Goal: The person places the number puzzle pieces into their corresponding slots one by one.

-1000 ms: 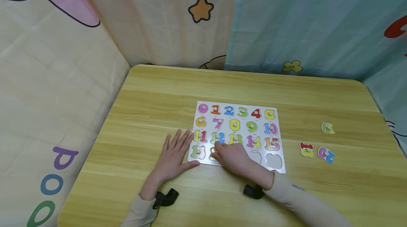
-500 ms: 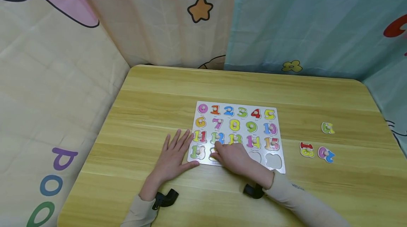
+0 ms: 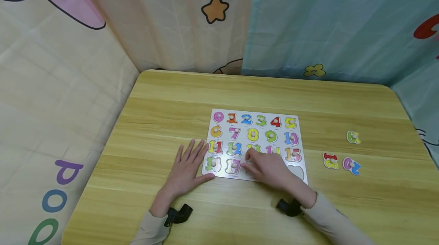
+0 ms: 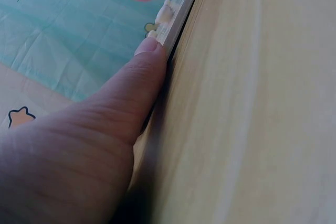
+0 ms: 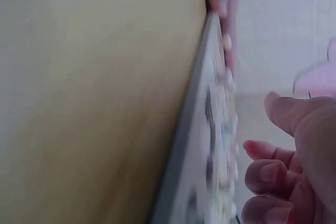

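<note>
A white number puzzle board (image 3: 225,132) lies on the table, with knobbed number pieces set in its rows. My left hand (image 3: 186,168) rests flat with fingers spread at the board's left edge; its thumb (image 4: 149,51) touches the board's near corner in the left wrist view. Over the bottom row hovers my right hand (image 3: 271,167), thumb and index finger apart and holding nothing. In the right wrist view its other fingers (image 5: 268,174) are loosely bent. Just left of those fingertips, the number 17 piece (image 3: 233,166) sits in its slot beside another two-digit piece (image 3: 214,164).
Three loose pieces lie right of the board: a red and yellow 18 (image 3: 330,162), a purple and blue 20 (image 3: 351,166) and a green and yellow piece (image 3: 353,137). A grey recess (image 3: 297,172) shows at the board's lower right. Printed curtains (image 3: 308,20) stand behind the wooden table (image 3: 164,104).
My right hand has let go of the 17 piece and moved to the right, uncovering it in its slot. My left hand has stayed in place.
</note>
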Tool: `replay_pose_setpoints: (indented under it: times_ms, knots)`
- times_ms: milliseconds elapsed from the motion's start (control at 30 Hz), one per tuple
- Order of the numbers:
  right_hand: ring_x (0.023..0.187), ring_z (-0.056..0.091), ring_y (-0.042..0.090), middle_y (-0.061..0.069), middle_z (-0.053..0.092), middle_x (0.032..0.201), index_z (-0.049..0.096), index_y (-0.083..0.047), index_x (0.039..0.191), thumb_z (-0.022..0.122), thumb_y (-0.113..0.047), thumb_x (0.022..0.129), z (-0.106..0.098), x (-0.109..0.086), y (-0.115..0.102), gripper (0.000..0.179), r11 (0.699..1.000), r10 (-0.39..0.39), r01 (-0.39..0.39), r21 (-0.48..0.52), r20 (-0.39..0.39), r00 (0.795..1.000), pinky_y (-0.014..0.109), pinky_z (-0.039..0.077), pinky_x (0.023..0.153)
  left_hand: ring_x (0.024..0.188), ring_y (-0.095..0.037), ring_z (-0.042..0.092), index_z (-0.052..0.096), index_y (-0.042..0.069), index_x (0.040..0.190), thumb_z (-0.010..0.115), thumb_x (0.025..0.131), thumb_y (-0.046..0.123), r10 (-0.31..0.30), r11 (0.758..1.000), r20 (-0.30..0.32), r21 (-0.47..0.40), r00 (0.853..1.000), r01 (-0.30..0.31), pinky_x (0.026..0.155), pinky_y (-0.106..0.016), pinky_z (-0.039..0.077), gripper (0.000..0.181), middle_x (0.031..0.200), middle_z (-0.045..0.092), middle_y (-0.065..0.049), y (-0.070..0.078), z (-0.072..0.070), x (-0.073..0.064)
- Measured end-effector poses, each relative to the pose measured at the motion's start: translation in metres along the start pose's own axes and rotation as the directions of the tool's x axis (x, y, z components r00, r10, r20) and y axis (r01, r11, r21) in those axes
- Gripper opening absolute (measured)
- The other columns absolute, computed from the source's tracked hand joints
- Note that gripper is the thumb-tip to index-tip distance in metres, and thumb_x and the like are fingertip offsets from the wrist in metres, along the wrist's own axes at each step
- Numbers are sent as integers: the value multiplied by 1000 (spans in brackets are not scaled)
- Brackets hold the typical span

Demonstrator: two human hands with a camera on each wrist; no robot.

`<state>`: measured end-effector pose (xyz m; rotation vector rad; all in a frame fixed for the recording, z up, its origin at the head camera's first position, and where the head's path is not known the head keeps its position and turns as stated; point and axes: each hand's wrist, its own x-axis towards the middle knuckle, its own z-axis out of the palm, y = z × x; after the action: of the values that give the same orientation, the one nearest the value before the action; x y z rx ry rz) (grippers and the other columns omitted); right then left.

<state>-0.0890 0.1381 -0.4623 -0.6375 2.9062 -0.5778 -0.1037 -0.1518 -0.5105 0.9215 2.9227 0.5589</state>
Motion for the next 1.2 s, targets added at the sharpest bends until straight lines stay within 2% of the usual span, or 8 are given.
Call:
replay_pose_setpoints:
  times_ms: [100,200,333,500,633,767,900,1200]
  knots:
    - [42,32,6,-12,36,51,56,-17,93,65,-38,90,-12,-11,19,23,997,72,-72,8,-94,993,25,25,41,143,-27,0,20,15,153,51,86,65,-3,1000,3,-3,1000,3,111,-51,-5,89,157,15,-4,0,-1,0]
    - [43,32,9,-9,37,52,55,-15,91,65,-34,90,-23,-27,43,21,982,184,-186,5,-174,967,26,24,40,143,-26,-1,20,15,153,51,86,66,-6,1000,10,-5,1000,6,111,-50,-6,89,157,14,-3,1,-1,0]
    - [43,35,13,-4,39,53,54,-9,94,60,-33,94,-37,-52,75,25,937,341,-349,10,-233,911,28,25,39,143,-26,-1,19,16,153,51,86,66,-9,1000,18,-10,1000,9,111,-50,-6,89,157,14,-3,1,-2,0]
    - [43,43,19,1,45,54,52,-2,97,54,-37,96,-53,-83,100,35,857,489,-514,-17,-286,824,32,29,37,143,-26,-1,19,15,153,51,85,66,-12,1000,19,-10,1000,12,111,-50,-6,90,157,14,-3,2,-3,-1]
    - [47,51,25,8,53,58,49,-1,93,48,-44,97,-61,-100,110,43,770,614,-638,-30,-238,752,36,32,39,143,-26,-1,19,15,153,51,85,66,-15,1000,20,-9,1000,15,111,-50,-6,90,157,14,-3,1,-3,-1]
    - [54,55,30,15,56,64,46,0,94,41,-51,96,-66,-108,114,51,707,698,-707,-31,-131,704,40,35,42,143,-26,-1,20,15,153,51,86,66,-16,1000,17,-13,1000,16,111,-50,-6,90,157,15,-3,1,-3,-1]
    - [57,55,33,17,55,66,43,1,95,38,-56,96,-69,-110,114,57,685,724,-727,-34,-75,686,41,36,44,143,-26,-1,19,15,153,51,85,66,-16,1000,16,-19,1000,16,111,-50,-7,90,157,14,-3,1,-3,-1]
    - [53,49,27,9,47,60,43,0,85,34,-60,95,-66,-112,111,61,689,721,-722,-54,-44,691,37,33,43,143,-26,-1,20,15,153,52,86,65,-15,999,16,-33,1000,15,111,-50,-7,90,157,15,-3,2,-3,-1]
